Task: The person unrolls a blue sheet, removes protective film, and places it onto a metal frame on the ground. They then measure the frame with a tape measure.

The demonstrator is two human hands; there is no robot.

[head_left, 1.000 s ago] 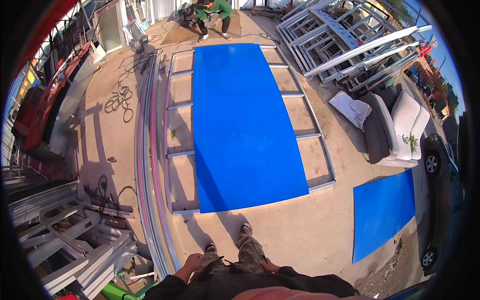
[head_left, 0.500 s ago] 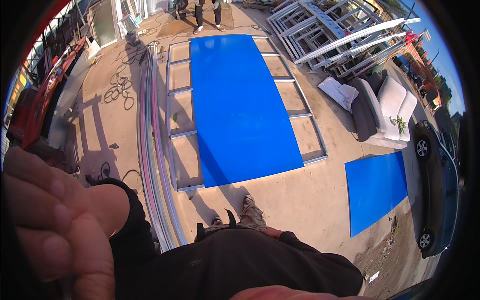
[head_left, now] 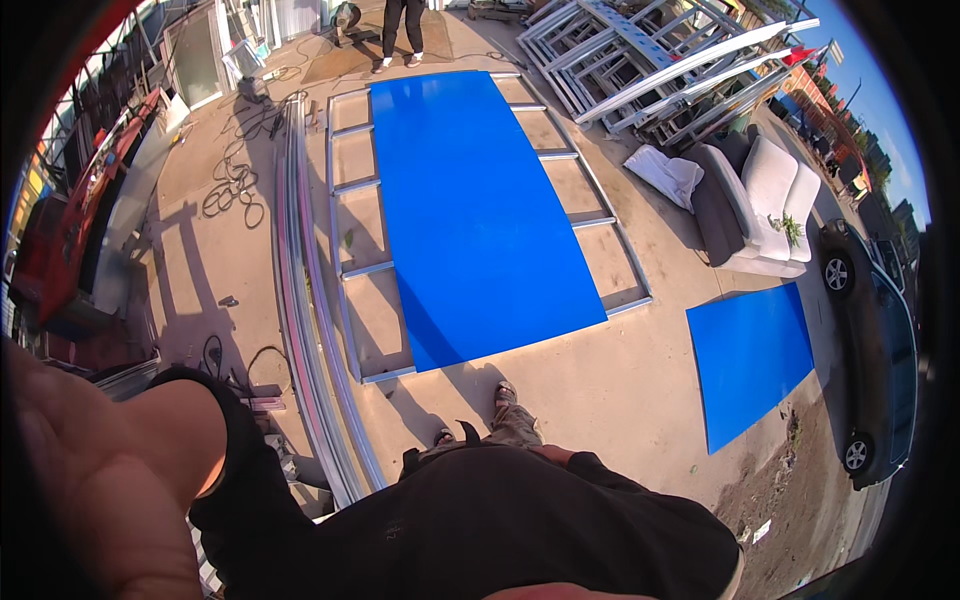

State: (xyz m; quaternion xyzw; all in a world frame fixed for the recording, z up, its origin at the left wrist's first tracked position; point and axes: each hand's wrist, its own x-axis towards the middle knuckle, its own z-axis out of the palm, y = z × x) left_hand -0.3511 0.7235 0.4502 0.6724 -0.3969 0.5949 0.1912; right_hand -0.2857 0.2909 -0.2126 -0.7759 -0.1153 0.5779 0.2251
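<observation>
My left hand (head_left: 95, 480) is raised close at the lower left, large in view. Its fingers run into the dark rim, so whether they hold anything is hidden. Down at my hip, beside the trousers (head_left: 515, 430), shows a small part of my right hand (head_left: 552, 454); its fingers are hidden. In front of my feet lies a large blue sheet (head_left: 475, 220) on a metal frame (head_left: 365, 270) with crossbars. The frame sticks out past the sheet on both sides.
Long metal profiles (head_left: 305, 280) lie left of the frame, near tangled cables (head_left: 232, 190). A smaller blue sheet (head_left: 755, 360) lies to the right, beside a dark car (head_left: 875, 350). Farther back are a sofa (head_left: 750, 205) and stacked white frames (head_left: 640, 60). Another person (head_left: 402, 30) stands beyond the sheet.
My left hand has shifted down and toward the left rim, taking its curled fingers out of sight. The person at the far end now stands more upright and has moved slightly.
</observation>
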